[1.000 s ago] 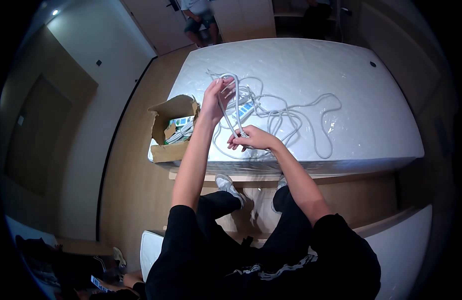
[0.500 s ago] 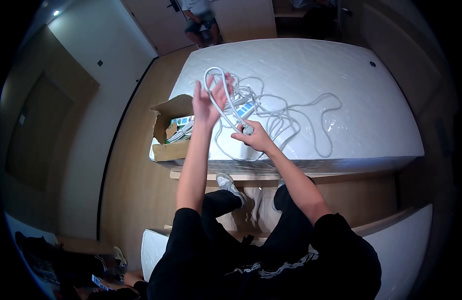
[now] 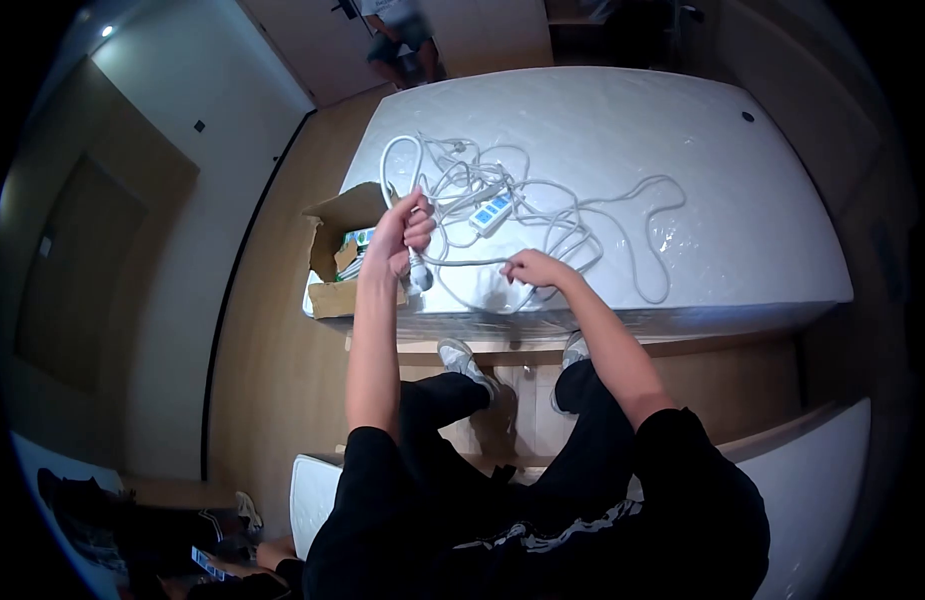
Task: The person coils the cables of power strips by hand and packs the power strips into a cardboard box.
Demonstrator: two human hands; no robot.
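My left hand (image 3: 402,235) is closed around a looped white power cord (image 3: 385,165). Below that fist hangs the cord's plug (image 3: 420,276). A stretch of the same cord runs rightward to my right hand (image 3: 532,270), whose fingers pinch it above the mattress edge. Beyond both hands, a white power strip (image 3: 491,213) with blue labels lies amid a tangle of cord (image 3: 572,215). An open cardboard box (image 3: 342,300) stands at the left, close to my left forearm, with more cords and a power strip inside.
The plastic-wrapped mattress (image 3: 722,200) in front of me carries the cords and box. Another mattress (image 3: 812,500) is behind me. One person (image 3: 400,40) sits by the far door, and another person's hand holds a phone (image 3: 210,565) at lower left.
My left hand has gone from open inside the loop to closed on the cord. The plug has passed from my right hand to below my left, and my right hand has moved right along the cord.
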